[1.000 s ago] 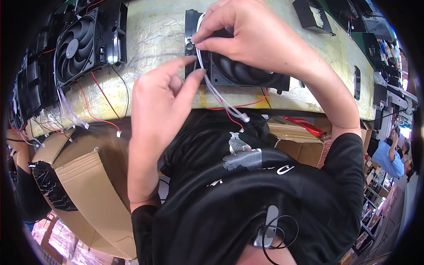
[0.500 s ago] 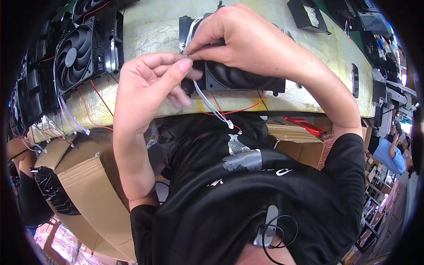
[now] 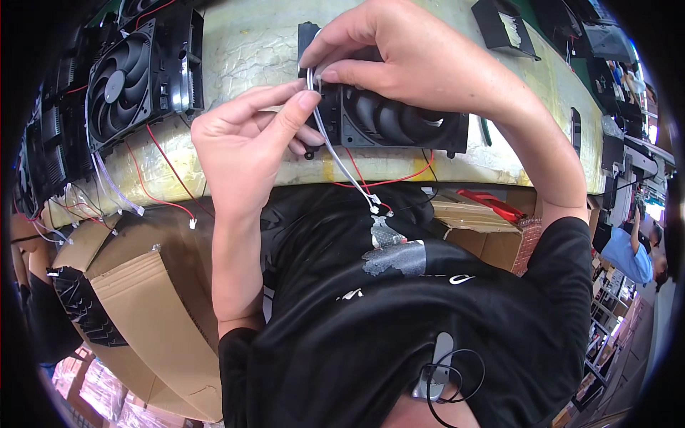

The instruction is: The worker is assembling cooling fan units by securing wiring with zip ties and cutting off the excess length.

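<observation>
A black fan unit [image 3: 399, 127] lies on the bench in front of me, partly covered by my hands. A bundle of thin white wires [image 3: 330, 145] runs over its left side and hangs past the bench edge, ending in a small white connector [image 3: 374, 202]. My right hand [image 3: 407, 60] pinches the wires between thumb and fingers at the unit's upper left. Just below, my left hand [image 3: 246, 139] has thumb and forefinger closed on the same wires. Red wires [image 3: 399, 180] also trail from the unit's near side.
More black fan units [image 3: 121, 85] stand at the left, their wires [image 3: 178, 167] dangling over the edge. A black open box [image 3: 505, 28] sits at the back right. Cardboard boxes [image 3: 153, 307] are below the bench, with red handles [image 3: 492, 205] in the right one. Other people are at both sides.
My fingertips, earlier together at one spot, are now slightly apart, the right ones higher along the wires. The wire loop above my right fingers no longer shows. The left hand's lower fingers have curled in.
</observation>
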Action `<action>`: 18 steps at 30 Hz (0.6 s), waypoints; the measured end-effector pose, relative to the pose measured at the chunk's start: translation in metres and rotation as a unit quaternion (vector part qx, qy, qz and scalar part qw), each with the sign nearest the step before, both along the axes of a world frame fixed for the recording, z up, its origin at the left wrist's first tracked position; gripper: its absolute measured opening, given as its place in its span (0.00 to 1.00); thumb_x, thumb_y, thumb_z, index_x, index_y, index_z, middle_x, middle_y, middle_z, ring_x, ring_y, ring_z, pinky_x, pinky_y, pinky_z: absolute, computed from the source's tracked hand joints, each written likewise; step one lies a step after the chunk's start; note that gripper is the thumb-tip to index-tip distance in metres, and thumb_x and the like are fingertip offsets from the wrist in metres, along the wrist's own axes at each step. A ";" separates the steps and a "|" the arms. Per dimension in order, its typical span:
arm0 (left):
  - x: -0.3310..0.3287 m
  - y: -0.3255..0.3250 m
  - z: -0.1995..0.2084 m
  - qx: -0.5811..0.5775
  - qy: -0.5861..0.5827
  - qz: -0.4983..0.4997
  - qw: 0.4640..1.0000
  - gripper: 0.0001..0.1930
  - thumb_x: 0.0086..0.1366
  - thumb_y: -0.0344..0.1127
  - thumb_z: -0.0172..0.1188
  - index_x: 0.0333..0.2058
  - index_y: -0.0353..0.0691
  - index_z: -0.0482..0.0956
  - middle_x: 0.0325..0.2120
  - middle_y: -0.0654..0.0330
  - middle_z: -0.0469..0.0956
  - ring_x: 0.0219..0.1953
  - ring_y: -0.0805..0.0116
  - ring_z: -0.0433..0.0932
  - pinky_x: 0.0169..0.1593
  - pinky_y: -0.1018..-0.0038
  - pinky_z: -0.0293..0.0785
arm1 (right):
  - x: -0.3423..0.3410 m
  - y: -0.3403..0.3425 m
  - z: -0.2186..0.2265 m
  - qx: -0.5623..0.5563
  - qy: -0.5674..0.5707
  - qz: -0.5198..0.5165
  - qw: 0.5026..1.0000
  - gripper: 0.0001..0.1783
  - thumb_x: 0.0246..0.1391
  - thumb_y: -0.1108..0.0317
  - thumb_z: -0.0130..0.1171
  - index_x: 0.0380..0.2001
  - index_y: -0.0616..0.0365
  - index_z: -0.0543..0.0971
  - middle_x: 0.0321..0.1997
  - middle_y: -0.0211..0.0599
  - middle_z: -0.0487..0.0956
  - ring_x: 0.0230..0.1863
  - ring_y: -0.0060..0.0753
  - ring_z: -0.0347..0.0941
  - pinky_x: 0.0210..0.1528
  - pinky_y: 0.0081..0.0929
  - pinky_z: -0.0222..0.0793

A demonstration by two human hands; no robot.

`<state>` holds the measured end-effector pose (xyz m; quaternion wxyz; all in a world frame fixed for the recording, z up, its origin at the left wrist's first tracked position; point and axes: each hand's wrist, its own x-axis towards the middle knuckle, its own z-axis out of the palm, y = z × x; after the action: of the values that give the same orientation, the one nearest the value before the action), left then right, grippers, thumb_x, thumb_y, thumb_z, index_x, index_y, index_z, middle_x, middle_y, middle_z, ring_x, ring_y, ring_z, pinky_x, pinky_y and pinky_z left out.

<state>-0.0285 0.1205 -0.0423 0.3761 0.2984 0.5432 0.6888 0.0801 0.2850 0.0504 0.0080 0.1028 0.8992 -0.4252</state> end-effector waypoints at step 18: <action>-0.008 0.004 -0.006 -0.020 -0.150 -0.075 0.986 0.14 0.53 0.23 0.70 0.37 0.27 0.77 0.24 0.53 0.82 0.15 0.78 0.73 0.18 0.85 0.66 | 0.001 0.002 -0.001 -0.034 -0.023 0.002 0.999 0.09 0.51 0.76 0.56 0.34 0.70 0.80 0.31 0.55 0.81 0.32 0.47 0.79 0.40 0.33 0.73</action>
<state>-0.0365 0.1248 -0.0482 0.5097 0.2240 0.4704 0.6846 0.0810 0.2867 0.0493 0.0332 0.1100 0.8840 -0.4532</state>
